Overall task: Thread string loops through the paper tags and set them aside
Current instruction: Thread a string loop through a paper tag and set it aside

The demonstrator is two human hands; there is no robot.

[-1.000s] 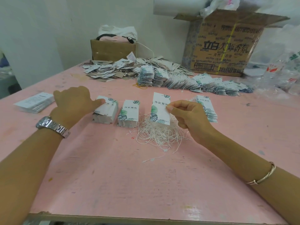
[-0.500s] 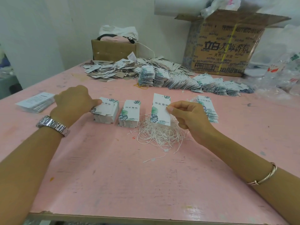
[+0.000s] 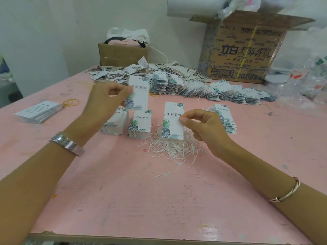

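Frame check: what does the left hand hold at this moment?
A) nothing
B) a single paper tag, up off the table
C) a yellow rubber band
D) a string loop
B: the left hand pinches one paper tag by its edge, held above the tag stacks on the table.

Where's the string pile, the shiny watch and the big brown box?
string pile [image 3: 172, 148], head view, middle of the tangle.
shiny watch [image 3: 68, 144], head view, on its metal band.
big brown box [image 3: 244, 55], head view, its printed front wall.
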